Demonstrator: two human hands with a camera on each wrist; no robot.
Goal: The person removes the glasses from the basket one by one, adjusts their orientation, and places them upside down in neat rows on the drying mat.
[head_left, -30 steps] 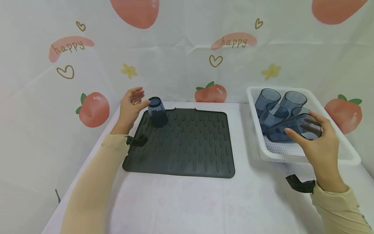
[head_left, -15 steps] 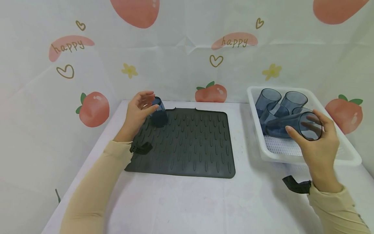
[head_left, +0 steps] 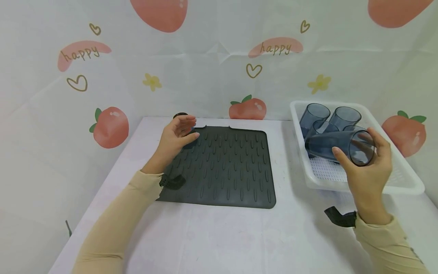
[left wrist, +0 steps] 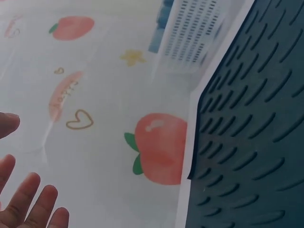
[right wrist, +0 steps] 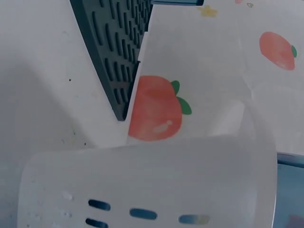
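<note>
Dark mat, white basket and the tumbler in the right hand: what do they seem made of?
Dark mat: matte, probably rubber or silicone; moulded ridges.
White basket: smooth, likely plastic; slotted wall, rounded rim.
Tumbler: glossy blue glass or plastic, unclear which; right hand shows through.

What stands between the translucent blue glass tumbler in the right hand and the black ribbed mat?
The left wall of the white plastic basket; the tumbler is held sideways, base close to it in the head view. Beyond that, only white tabletop shows before the mat. The left hand is farther left.
</note>
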